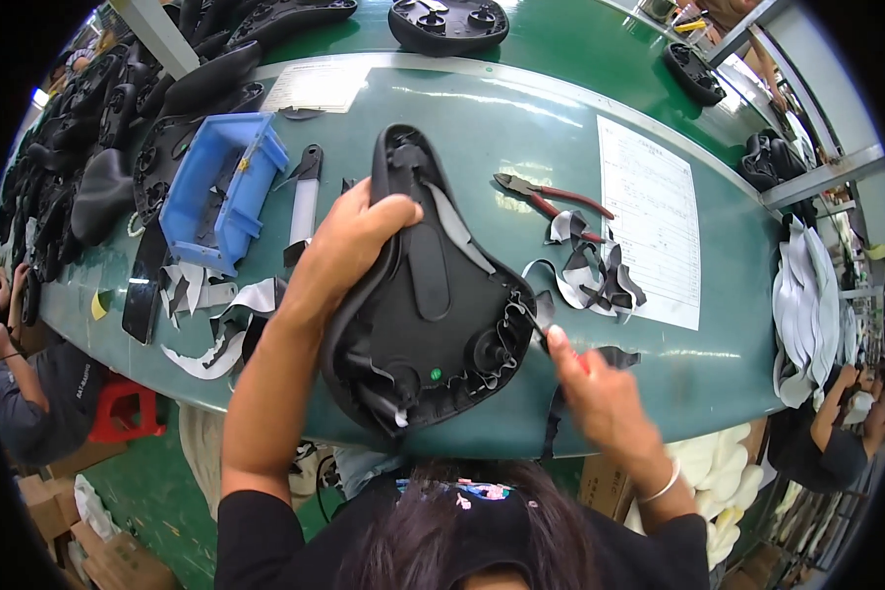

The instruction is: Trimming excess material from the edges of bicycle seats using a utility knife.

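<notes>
The bike seat (423,295) lies underside up near the table's (501,123) front edge. The left hand (364,231) clasps its rim at 10 o'clock; the right hand (595,388) is closed round a slim tool (538,328) at 4. Work looks partway: ragged edging from 3 to 6, a pale flap (452,221) left at 1. Pliers (521,185) and scraps (582,267) crowd 2 to 3; more room at 1.

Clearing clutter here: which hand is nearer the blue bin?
Left. The left hand holds the black seat to the right of the blue bin; the right hand is farther right, past the seat's right edge.
</notes>
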`<state>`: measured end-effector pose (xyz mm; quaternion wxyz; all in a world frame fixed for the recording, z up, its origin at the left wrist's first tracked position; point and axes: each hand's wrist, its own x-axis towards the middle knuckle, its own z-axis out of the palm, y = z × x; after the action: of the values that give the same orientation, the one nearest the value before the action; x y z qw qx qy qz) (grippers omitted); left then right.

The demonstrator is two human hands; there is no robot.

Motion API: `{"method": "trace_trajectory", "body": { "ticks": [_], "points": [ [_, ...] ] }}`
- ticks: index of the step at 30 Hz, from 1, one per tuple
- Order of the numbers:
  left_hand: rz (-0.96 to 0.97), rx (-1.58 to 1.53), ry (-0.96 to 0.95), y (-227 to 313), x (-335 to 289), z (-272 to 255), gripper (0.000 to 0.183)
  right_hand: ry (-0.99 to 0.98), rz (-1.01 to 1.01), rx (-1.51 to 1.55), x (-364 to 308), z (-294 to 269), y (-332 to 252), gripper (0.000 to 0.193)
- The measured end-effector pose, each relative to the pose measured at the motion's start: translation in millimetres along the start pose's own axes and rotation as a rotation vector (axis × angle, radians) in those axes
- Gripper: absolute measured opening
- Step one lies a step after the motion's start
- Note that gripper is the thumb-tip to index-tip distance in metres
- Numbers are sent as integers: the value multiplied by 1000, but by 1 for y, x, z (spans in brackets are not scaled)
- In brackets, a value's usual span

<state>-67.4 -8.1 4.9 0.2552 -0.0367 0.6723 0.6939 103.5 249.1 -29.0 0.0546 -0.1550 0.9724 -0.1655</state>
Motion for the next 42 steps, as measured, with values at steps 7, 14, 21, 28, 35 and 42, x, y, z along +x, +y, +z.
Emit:
{"method": "trace_trajectory", "body": {
  "ticks": [7,14,21,28,35,42],
  "points": [
    [76,-197,252,-25,-43,-2,28,206,210,487,-44,33,-54,64],
    [206,-317,343,-42,-75,-7,31,547,-137,400,68,10,-50,67],
    [443,664,901,-115,-79,-32,53,572,335,1676,87,17,-15,52],
    [932,1086,74,-45,-43,54,19,429,72,711,72,-18,-47,48],
    [777,927,-156,-45,-29,41,21,205,-93,224,27,-33,9,57],
    [631,173,-90,-47,-21,35,24,113,-47,-37,7,-18,-14,60]
  ]
}}
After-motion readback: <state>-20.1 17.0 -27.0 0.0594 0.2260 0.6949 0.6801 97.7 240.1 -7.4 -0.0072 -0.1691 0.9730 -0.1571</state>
